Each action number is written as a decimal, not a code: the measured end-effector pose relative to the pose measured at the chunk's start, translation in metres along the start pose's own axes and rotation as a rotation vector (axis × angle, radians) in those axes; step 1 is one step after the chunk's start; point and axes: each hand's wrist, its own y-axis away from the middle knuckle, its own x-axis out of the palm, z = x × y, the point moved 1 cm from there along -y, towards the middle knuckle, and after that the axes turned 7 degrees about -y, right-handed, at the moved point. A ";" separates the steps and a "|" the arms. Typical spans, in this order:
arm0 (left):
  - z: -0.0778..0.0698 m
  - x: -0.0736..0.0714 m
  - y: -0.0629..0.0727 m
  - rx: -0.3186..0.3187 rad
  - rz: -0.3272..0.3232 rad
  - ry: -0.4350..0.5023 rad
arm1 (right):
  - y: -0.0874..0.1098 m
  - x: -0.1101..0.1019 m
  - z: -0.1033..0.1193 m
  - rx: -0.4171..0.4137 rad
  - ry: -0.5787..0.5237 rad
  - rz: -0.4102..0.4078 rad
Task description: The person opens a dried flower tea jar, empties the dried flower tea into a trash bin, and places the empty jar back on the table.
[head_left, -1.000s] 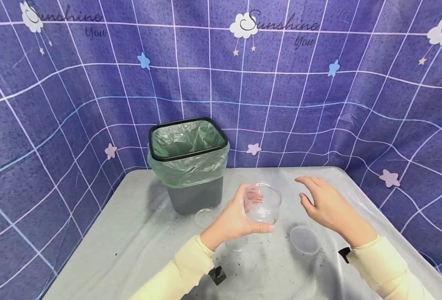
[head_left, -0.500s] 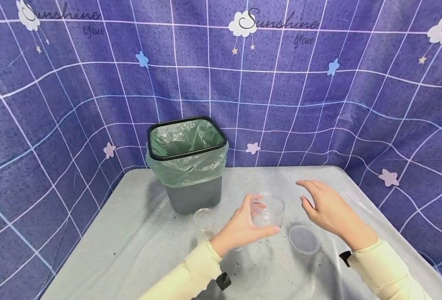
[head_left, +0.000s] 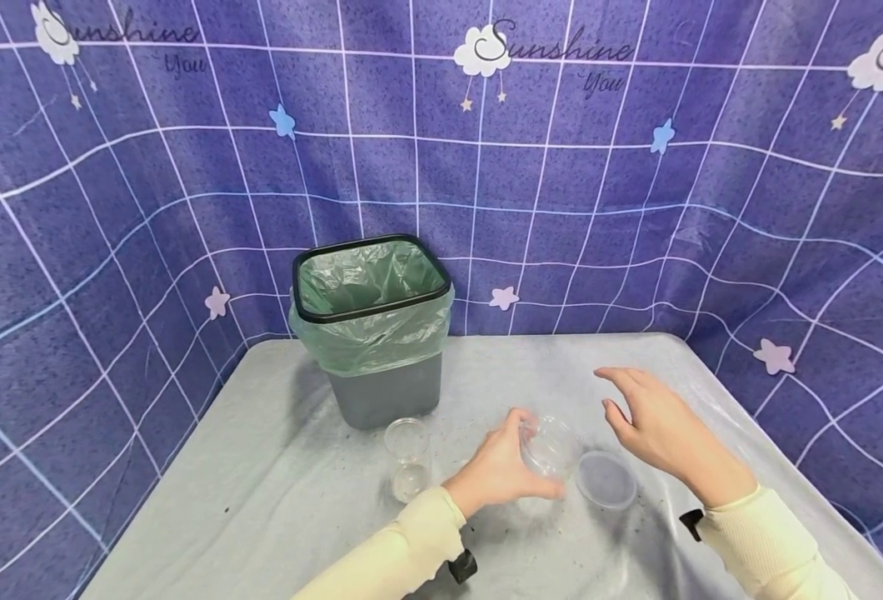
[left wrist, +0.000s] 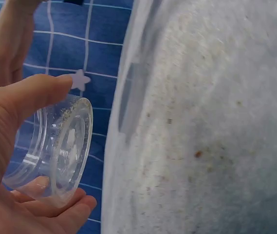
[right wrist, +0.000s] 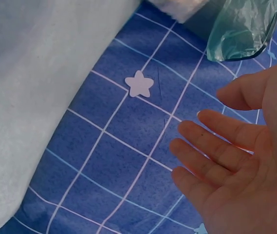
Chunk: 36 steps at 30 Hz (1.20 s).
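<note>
My left hand [head_left: 497, 467] grips a clear round plastic tub [head_left: 550, 446], thumb on the near side and fingers round the far side. In the left wrist view small pale crumbs cling inside the tub [left wrist: 70, 141] near its base. My right hand [head_left: 655, 429] hovers to the right with relaxed fingers and holds nothing; its palm and spread fingers show in the right wrist view. Below it on the table lies a round translucent lid [head_left: 607, 480]. Left of my left wrist stands a small clear cup [head_left: 410, 482], with a clear round lid or rim [head_left: 406, 439] just behind it.
A grey bin [head_left: 389, 392] with a black rim and a green liner bag [head_left: 374, 342] stands at the back left of the table [head_left: 261, 500]. Dark specks and crumbs dot the cloth. A purple grid-patterned curtain [head_left: 546, 208] hangs behind and at both sides.
My left hand has moved right and toward me with the tub, lowering and tipping it beside the lid. The small cup behind the wrist has come into sight. The right hand is nearly still.
</note>
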 end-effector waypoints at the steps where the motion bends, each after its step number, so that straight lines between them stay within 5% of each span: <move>1: 0.000 0.003 -0.001 -0.009 0.001 -0.017 | 0.001 0.001 -0.001 0.001 0.000 0.001; 16: 0.013 0.024 -0.008 0.037 -0.063 -0.226 | 0.006 0.005 -0.001 -0.001 0.001 -0.011; 36: 0.015 0.027 -0.005 0.036 -0.099 -0.261 | 0.007 0.004 0.000 0.016 -0.005 0.002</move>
